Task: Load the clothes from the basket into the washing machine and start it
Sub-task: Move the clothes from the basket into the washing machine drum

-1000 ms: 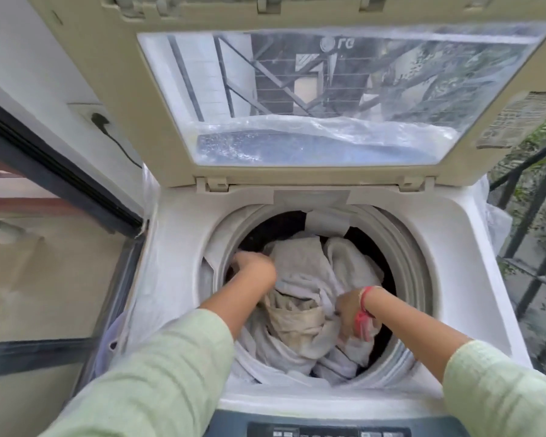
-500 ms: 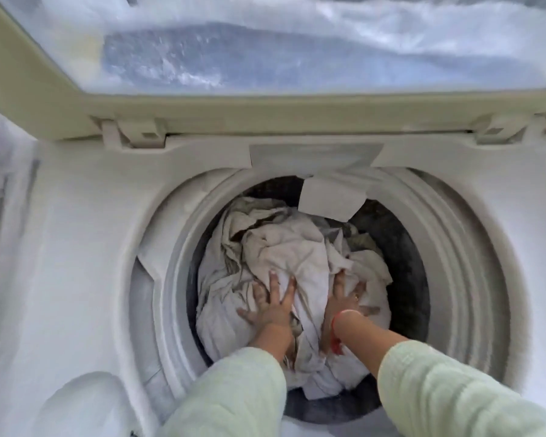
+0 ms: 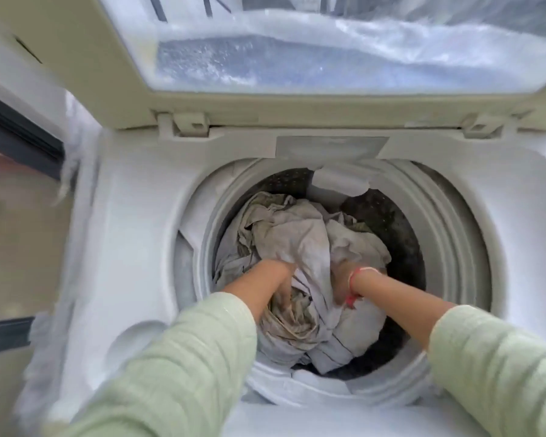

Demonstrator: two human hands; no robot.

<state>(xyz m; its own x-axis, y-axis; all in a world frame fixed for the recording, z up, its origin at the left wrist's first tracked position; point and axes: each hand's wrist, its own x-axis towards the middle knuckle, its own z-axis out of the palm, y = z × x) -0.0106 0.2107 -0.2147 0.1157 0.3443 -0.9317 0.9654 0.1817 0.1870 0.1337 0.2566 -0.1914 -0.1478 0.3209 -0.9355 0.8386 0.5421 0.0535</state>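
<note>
Clothes [image 3: 297, 234] hide the fingers of left hand [image 3: 278, 275] and right hand [image 3: 341, 277]

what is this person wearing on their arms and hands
Both arms wear pale green, ribbed-looking long sleeves, the left sleeve and right sleeve ending partway along the forearm. A red-orange thread band with a small red hanging end circles the right wrist. The left wrist shows no band. No gloves.

We have one view: head-worn, wide-angle. Faces forward and steeply down into drum [image 3: 391, 222] of washing machine [image 3: 133, 216], close in. Raised lid [image 3: 265, 102] fills top edge; sleeves [image 3: 186, 357] enter from bottom corners. We note edges bowed, blurred.
</note>
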